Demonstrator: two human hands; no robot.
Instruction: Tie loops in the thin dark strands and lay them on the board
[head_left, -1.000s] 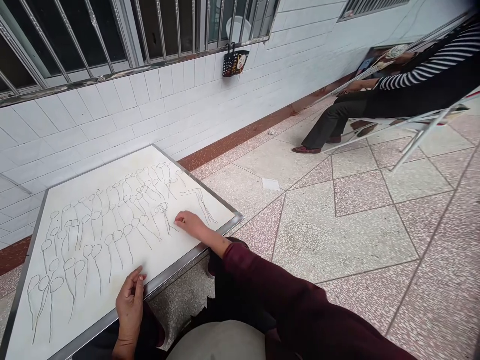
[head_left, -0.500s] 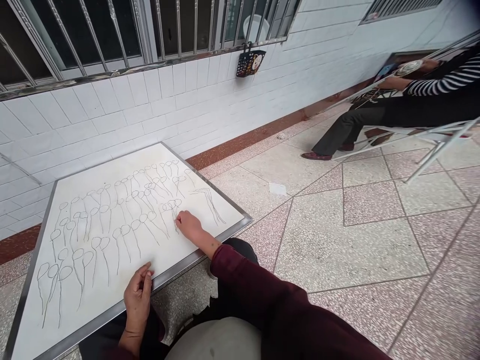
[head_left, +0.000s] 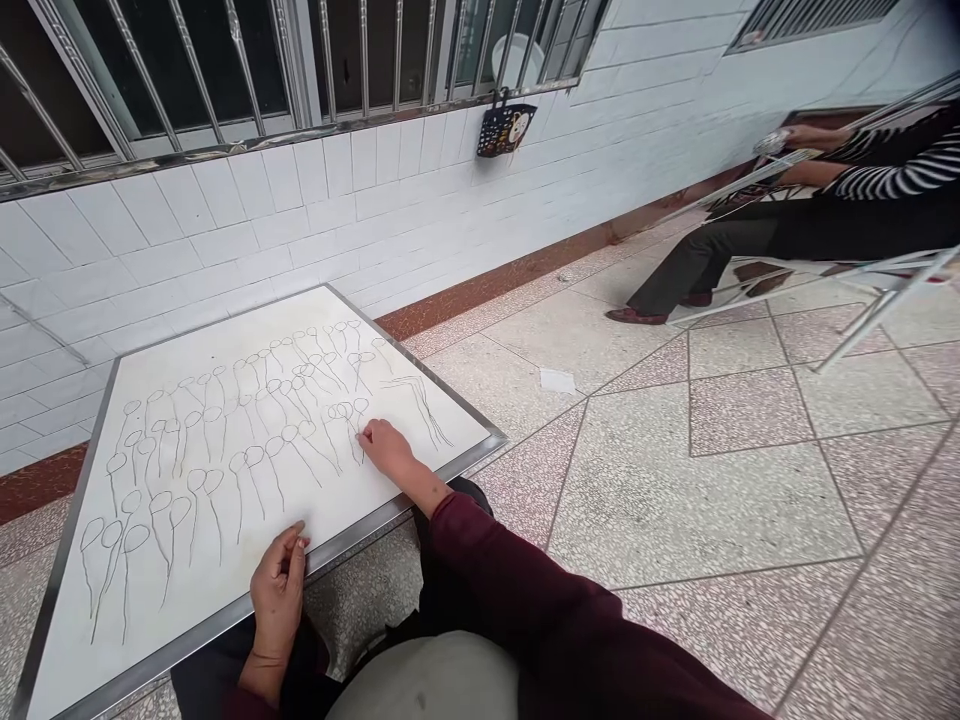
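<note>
A white board [head_left: 217,630] with a metal rim lies across my knees. On it are rows of thin dark wire pieces, each with a round loop and a long wavy tail, such as this looped wire [head_left: 135,540]. My right hand [head_left: 384,445] is pinched at the tail of one looped wire [head_left: 361,405] near the right side; the fingertips partly hide the tail. My left hand [head_left: 277,575] rests at the board's near edge, with thumb and forefinger slightly apart and nothing visible between them. Right of my right hand lies a small bunch of bent, unlooped wires [head_left: 426,410].
A white tiled wall [head_left: 300,220] with a barred window borders the board's far side. A dark patterned bag [head_left: 506,128] hangs from the sill. To the right, another person [head_left: 892,180] in striped sleeves sits on a metal-framed chair. White paper [head_left: 557,381] lies on the floor.
My right hand has shifted very slightly right, staying by the same looped wire. The left hand keeps its place. The seated person's hands have moved a little left; the view has tilted slightly.
</note>
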